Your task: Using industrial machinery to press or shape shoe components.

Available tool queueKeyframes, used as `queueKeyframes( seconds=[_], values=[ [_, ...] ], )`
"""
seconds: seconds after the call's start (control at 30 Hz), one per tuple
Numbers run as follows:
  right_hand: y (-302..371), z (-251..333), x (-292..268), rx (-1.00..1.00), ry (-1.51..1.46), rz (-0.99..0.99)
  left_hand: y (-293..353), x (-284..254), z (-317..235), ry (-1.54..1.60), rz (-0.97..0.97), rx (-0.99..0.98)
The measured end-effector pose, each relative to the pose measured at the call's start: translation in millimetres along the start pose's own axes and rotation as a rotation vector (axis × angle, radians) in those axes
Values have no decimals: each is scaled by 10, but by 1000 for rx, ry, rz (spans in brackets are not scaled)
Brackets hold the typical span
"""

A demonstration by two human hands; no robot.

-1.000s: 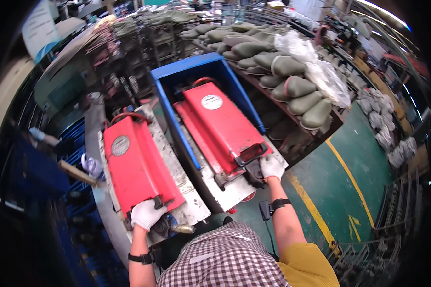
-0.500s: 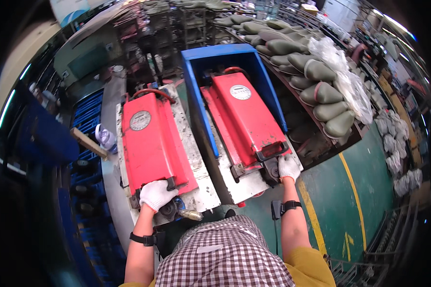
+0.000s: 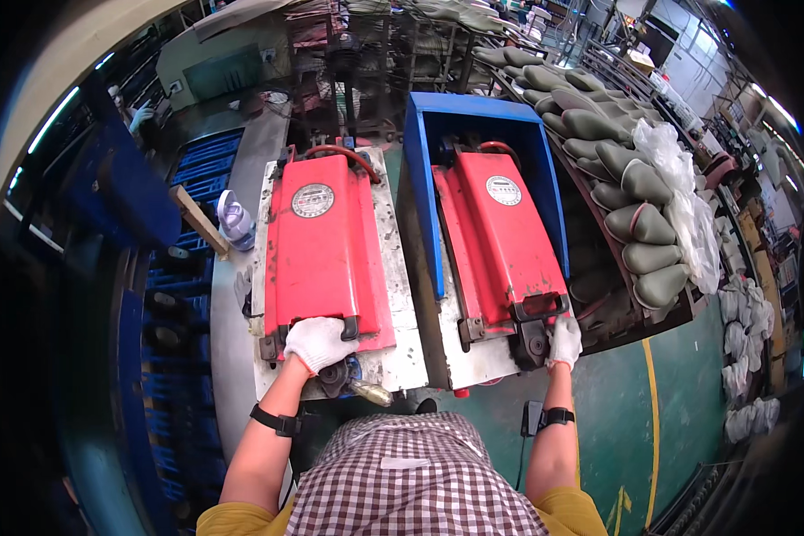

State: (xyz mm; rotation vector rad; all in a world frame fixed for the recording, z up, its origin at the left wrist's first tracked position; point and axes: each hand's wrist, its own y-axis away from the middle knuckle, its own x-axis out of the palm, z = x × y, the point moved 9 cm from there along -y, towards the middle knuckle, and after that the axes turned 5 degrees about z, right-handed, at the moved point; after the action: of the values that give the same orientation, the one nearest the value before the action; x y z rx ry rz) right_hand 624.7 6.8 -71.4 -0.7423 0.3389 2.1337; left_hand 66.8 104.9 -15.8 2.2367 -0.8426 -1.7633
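Observation:
Two red metal machine covers lie side by side, each with a round dial plate near its top and a black handle at its near end. My left hand (image 3: 320, 343), in a white glove, is closed round the near handle (image 3: 351, 329) of the left cover (image 3: 326, 255). At the right cover (image 3: 491, 232), my gloved right hand (image 3: 565, 343) has its fingers bent at the right end of the black handle (image 3: 541, 307); part of its grip is hidden. Dark round fittings (image 3: 334, 379) sit below each handle. A worn, pale-tipped lever (image 3: 372, 392) sticks out beside my left hand.
A blue hood (image 3: 482, 107) surrounds the right cover's far end. Olive-green boot-shaped pieces (image 3: 648, 223) are piled on a rack at right, partly under clear plastic (image 3: 683, 196). A lilac jug (image 3: 235, 221) and a wooden bar (image 3: 198, 221) stand at left. Green floor (image 3: 688, 384) bears yellow lines.
My view has turned, so the machines appear farther right in the picture. My left hand stays on its handle; my right hand stays by the right handle, its fingers slightly shifted.

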Motion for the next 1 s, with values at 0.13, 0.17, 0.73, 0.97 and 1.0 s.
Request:
queueKeyframes(
  seconds=[0.13,0.17,0.73,0.97,1.0],
  values=[
    [358,206,-44,-18,-657,-145,48,7,54,8,14,-27],
    [342,-42,-138,-165,-542,-285,-8,-25,-45,-12,15,-2],
    [3658,1209,2420,128,183,1810,56,-32,-36,2,-1,27],
    [4138,860,2475,640,-289,1906,24,-27,2,12,1,18],
    [4308,842,2471,710,-366,1828,20,-13,16,20,8,28]
  ],
)
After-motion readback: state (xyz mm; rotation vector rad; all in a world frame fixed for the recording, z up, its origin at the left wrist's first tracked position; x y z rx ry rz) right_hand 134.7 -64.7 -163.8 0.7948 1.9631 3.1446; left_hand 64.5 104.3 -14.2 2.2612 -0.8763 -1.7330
